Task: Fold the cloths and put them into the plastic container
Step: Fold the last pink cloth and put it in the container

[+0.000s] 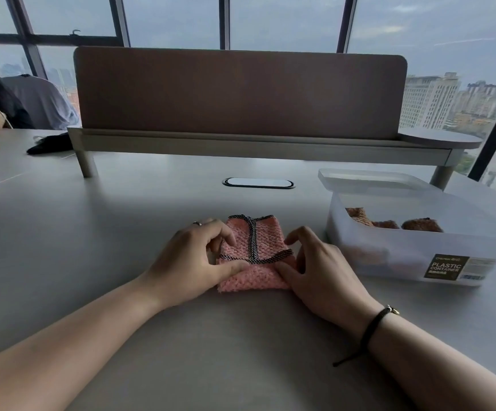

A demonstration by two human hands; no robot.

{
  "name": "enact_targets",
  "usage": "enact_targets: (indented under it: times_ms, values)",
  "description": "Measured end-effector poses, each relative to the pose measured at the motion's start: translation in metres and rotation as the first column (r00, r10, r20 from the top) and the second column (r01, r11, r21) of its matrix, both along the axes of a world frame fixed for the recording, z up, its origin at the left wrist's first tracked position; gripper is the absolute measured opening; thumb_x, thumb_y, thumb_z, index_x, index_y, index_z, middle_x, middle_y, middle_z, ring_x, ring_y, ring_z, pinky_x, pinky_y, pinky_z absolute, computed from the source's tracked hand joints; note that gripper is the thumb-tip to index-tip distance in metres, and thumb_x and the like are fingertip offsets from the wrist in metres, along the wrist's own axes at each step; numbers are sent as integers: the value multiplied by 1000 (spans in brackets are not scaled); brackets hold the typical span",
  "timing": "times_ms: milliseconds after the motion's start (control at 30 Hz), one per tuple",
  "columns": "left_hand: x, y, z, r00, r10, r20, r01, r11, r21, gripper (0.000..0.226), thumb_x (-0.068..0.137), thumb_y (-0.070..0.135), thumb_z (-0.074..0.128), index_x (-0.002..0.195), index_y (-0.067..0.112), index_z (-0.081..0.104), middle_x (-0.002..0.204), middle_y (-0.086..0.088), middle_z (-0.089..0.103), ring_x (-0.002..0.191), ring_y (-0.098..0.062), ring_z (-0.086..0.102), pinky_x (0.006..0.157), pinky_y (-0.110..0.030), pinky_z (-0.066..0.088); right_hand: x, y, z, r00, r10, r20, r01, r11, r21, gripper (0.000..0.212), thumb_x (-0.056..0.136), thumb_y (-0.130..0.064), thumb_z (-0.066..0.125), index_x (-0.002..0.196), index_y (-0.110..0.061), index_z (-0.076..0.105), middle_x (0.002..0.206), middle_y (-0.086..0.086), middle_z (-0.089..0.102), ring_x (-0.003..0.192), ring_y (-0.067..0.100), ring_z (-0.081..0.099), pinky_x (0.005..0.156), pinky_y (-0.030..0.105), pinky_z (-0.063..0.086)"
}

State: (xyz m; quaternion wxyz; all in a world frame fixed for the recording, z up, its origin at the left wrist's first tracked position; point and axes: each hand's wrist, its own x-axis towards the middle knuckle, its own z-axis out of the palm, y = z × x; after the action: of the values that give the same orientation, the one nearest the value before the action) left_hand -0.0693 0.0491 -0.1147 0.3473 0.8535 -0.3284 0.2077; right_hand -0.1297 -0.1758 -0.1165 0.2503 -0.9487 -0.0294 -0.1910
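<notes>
Folding of a pink cloth (254,253) in progress beside a partly filled plastic container (412,241).

The pink cloth lies on the grey table (122,221), already doubled into a small square with its dark trim showing on top. Brown cloths (389,223) already rest inside the open container, just to the right, so part of the task appears done; this cloth is not yet stowed. The left hand (193,262) pinches the cloth's left edge with curled fingers; the right hand (320,268) likewise pinches the right edge, both forearms low over the table.
</notes>
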Motion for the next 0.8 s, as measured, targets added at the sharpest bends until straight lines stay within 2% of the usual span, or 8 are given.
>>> enact_targets:
  times_ms: [67,133,233,333,400,533,800]
  values:
    - [-3,-2,5,995,-63,78,65,998,-25,22,74,36,84,79,23,67,70,11,53,63,-10,52,59,-26,44,-4,-1,4,999,12,41,-11,1000,-15,40,81,-46,68,116,-37,50,87,-14,52,82,15,58,73,34,51]
    - [-5,-2,7,982,-169,82,169,986,9,16,77,31,84,77,22,71,75,15,58,68,-6,58,64,-26,48,-8,-4,10,994,56,97,-51,997,-52,39,81,-45,68,117,-39,54,99,-13,51,85,11,56,74,30,49]
    - [-6,-1,4,958,-288,1,284,944,169,22,78,39,82,91,23,76,92,14,68,86,0,65,78,-23,51,-11,-5,14,976,172,130,-154,979,-136,27,80,-45,63,105,-38,67,104,-16,56,97,9,55,82,30,48]
    - [-4,3,2,954,-293,-61,299,930,215,35,76,45,81,103,23,77,107,13,72,103,7,62,92,-10,44,-8,-5,10,968,251,15,-239,936,-258,35,79,-57,57,107,-40,69,108,-19,62,103,11,55,90,35,48]
    - [-3,5,2,958,-279,-69,287,933,216,36,75,42,82,105,23,77,111,13,72,108,10,61,97,-9,42,-6,-6,8,957,280,-75,-290,921,-260,44,77,-63,57,115,-41,66,112,-19,62,106,10,56,94,34,47]
    - [-4,5,4,962,-262,-75,273,937,219,34,76,30,81,109,24,75,112,15,72,107,10,62,96,-8,42,-4,-10,7,956,283,-73,-292,929,-228,43,77,-60,61,116,-41,65,112,-20,62,105,9,57,94,30,47]
    - [-2,5,0,984,-152,-94,169,962,216,38,78,21,68,114,31,70,107,16,74,94,1,67,86,-21,50,0,-15,4,954,298,-40,-300,927,-224,30,89,-52,56,113,-36,65,106,-18,65,98,10,59,85,30,50]
